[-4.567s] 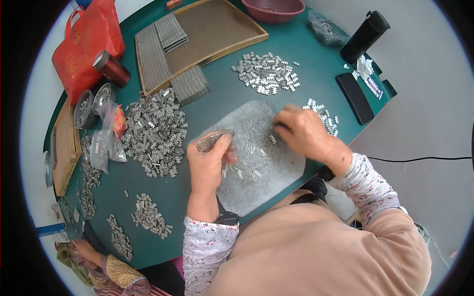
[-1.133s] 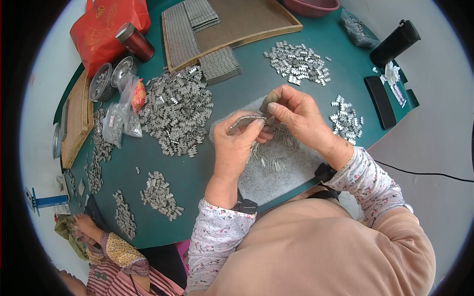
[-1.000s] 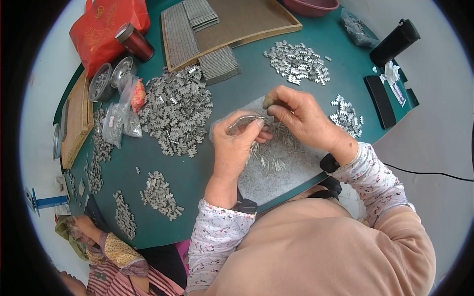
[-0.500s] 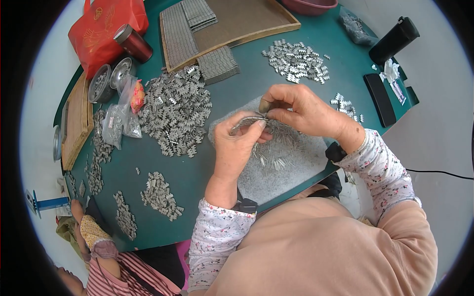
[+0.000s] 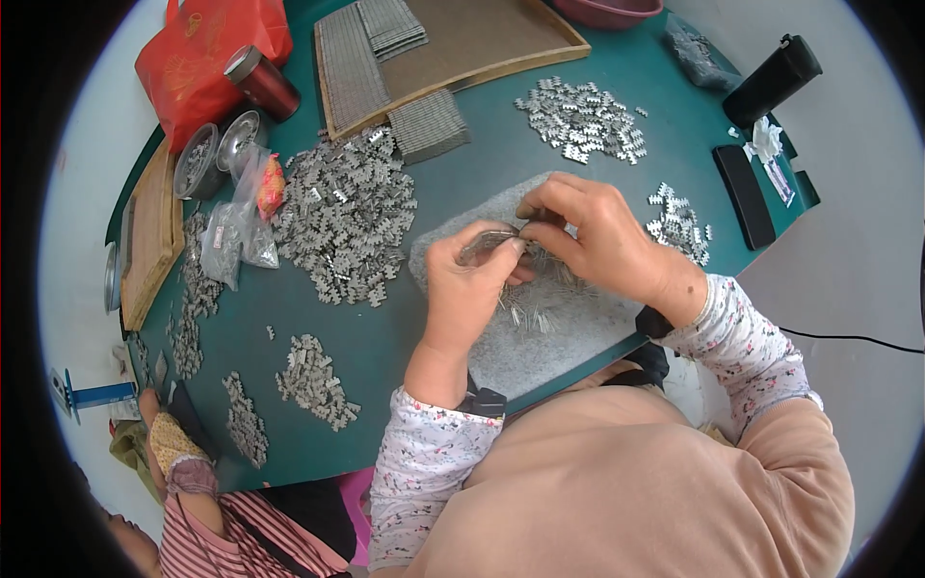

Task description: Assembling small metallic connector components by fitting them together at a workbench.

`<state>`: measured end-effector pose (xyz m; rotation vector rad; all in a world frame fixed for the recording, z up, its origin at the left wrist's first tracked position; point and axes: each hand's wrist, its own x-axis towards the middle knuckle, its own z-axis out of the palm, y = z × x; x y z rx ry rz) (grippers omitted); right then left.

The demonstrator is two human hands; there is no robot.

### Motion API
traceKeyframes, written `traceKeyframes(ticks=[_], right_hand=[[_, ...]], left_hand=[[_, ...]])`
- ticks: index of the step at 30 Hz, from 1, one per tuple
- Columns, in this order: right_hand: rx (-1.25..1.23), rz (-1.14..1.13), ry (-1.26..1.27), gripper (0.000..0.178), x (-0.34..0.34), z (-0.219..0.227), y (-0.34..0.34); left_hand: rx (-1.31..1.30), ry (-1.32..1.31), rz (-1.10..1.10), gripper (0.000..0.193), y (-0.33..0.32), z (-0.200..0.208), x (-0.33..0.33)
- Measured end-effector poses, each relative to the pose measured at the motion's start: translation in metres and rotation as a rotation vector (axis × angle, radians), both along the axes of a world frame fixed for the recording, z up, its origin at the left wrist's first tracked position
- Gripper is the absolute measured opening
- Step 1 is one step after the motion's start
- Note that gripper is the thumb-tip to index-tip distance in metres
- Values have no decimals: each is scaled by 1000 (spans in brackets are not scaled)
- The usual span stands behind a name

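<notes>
Over a grey felt mat (image 5: 496,356), my left hand (image 5: 458,294) is closed around a thin metal strip (image 5: 488,237), with the thumb laid along it. My right hand (image 5: 617,246) pinches at the strip's right end, its thumb and forefinger meeting there. Whatever small piece lies between those fingertips is hidden. Beneath both hands, loose thin metal pins (image 5: 533,314) are scattered on the mat. Just right of my right hand lies a small pile of toothed metal links (image 5: 677,226).
Left of the mat is a large heap of metal links (image 5: 342,217); another pile (image 5: 583,120) lies beyond. A wooden tray (image 5: 501,43) holds finished-looking strips. A black bottle (image 5: 771,82) and phone (image 5: 743,197) stand at right. A co-worker's arm (image 5: 183,453) reaches in lower left.
My right hand has come slightly down and closer to the strip, its fingers now more curled. My left hand has barely shifted, still gripping the strip.
</notes>
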<state>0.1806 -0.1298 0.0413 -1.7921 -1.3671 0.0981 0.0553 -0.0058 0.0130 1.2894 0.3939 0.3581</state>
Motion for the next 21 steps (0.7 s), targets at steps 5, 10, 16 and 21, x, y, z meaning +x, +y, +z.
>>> traceKeyframes(ticks=[5, 10, 16, 21], right_hand=[[7, -35, -198, 29, -23, 0, -7], [-36, -2, -298, 45, -20, -5, -10], [4, -15, -427, 43, -22, -10, -7], [-6, 60, -394, 36, -15, -6, -10]], left_hand=[[-153, -18, 9, 9, 4, 3, -3], [-245, -63, 23, 9, 3, -4, -2], [-265, -65, 27, 10, 1, -3, -2], [-141, 6, 45, 11, -2, -1, -3]])
